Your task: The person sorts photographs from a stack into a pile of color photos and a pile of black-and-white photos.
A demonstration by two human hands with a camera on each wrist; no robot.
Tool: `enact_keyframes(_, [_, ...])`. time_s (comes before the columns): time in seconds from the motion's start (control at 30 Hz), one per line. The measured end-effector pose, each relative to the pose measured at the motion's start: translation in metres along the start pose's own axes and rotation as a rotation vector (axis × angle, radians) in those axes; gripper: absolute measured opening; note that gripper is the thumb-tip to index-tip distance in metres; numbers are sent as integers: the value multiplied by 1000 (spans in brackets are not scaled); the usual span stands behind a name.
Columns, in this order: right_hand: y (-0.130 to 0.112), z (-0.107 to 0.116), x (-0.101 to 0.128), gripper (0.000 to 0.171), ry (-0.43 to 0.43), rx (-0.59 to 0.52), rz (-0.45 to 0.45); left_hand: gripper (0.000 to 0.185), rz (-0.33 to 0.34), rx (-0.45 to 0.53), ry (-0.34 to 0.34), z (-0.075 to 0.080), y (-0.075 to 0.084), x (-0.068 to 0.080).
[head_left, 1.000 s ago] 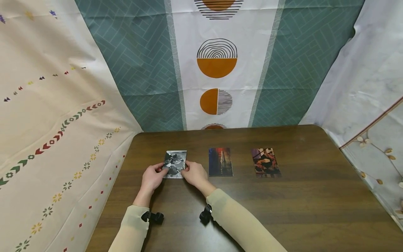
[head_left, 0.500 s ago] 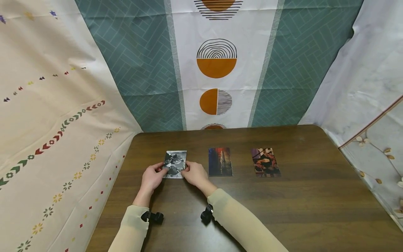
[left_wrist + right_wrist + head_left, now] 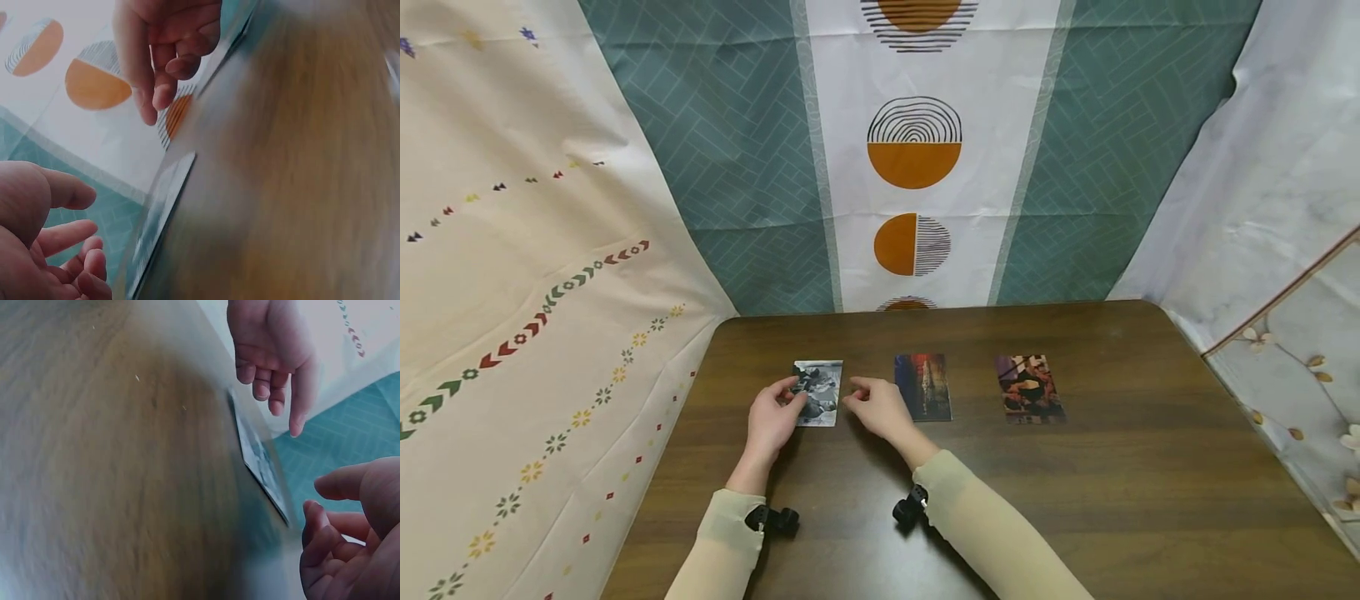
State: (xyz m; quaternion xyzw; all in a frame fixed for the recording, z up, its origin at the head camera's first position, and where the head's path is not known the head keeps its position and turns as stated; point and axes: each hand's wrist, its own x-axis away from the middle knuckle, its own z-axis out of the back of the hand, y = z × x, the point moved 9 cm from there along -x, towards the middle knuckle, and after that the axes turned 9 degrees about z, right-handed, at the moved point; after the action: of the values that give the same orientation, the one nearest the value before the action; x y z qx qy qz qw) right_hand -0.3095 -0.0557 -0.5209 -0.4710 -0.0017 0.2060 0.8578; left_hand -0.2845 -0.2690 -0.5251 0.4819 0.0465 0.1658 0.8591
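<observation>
A black-and-white photo (image 3: 820,390) lies flat on the dark wooden table (image 3: 1112,500), at the left of a row of three. My left hand (image 3: 784,402) hovers over its left edge with loosely curled fingers and holds nothing. My right hand (image 3: 859,392) is off the photo, just to its right, relaxed and empty. In the left wrist view the photo (image 3: 161,209) lies flat, with my left hand (image 3: 56,244) lifted beside it. In the right wrist view the photo (image 3: 261,457) lies between my right hand (image 3: 340,531) and left hand (image 3: 275,369).
A red-and-blue photo (image 3: 922,386) lies in the middle of the row and a brown-toned photo (image 3: 1028,388) at the right. Patterned cloth backdrops (image 3: 913,158) close in the table at the back and on both sides. Bare tabletop stretches toward me and to the right.
Both hands have let go of the black-and-white photo. The right hand moved right, off it; the left hand lifted slightly. The photo stays flat in place.
</observation>
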Motion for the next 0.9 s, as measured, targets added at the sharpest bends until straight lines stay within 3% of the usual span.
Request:
enact_keyframes(0.2, [8, 23, 8, 41, 30, -22, -10, 39, -56, 55, -16, -19, 19, 7])
enact_keyframes(0.63, [32, 64, 25, 39, 88, 18, -30, 36, -113, 95, -99, -70, 51, 21])
enact_keyframes(0.9, [49, 87, 36, 39, 116, 60, -71, 34, -112, 150, -160, -97, 63, 29])
